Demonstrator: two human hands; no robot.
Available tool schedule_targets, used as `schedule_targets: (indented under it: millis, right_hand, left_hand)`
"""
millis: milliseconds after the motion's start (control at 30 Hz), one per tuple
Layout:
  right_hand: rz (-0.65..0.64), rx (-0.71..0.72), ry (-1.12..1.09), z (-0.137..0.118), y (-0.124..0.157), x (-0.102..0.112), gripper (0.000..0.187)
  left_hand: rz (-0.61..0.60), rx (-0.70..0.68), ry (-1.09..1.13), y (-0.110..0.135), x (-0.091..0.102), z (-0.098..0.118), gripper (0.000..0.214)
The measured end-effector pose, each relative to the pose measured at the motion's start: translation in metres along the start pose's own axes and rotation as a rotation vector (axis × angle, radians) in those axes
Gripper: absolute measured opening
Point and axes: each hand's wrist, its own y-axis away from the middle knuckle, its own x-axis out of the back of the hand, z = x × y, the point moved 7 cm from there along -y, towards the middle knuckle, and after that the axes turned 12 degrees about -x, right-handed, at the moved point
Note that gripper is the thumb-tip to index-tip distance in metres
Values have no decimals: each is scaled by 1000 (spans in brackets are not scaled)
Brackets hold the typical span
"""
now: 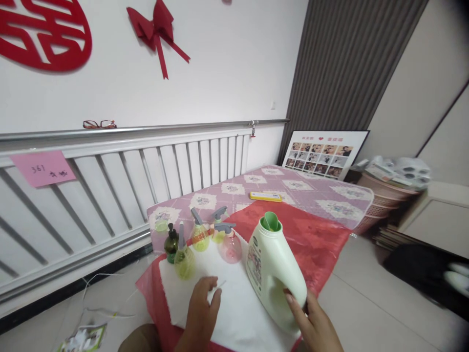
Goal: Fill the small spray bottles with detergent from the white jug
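My right hand (313,320) grips the handle of a large pale green detergent jug (273,266) that stands uncapped on a white cloth (238,313). My left hand (201,310) rests on the cloth with its fingers curled, pinching a small white piece I cannot make out. Just beyond it stand several small spray bottles: a yellow-green one (183,259), a dark green pump bottle (171,243), another yellow-green one (200,234) and a pink one (230,244).
The low table carries a red cloth (311,239) and a pink patterned cover (293,188) with a yellow flat object (266,196). A white radiator (110,186) runs along the left wall. Baskets (384,195) and a photo board (324,154) stand at right. Papers (82,337) lie on the floor.
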Motion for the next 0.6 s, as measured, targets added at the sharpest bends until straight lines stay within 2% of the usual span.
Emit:
schedule_targets:
  millis: [133,267,400,600]
  right_hand:
    - [13,26,13,-3,3,0,41]
    - [70,58,27,-4,6,1,37]
    - [45,69,50,1,5,-5,37]
    - [-4,96,40,2,4,-8,36]
  left_hand:
    - [0,34,-19,-53,-33,9,45]
    - [55,112,-47,-85,-67,2,64]
    - [93,137,-51,-98,-88,-4,78]
    - [108,140,-35,-105,-98,-12,87]
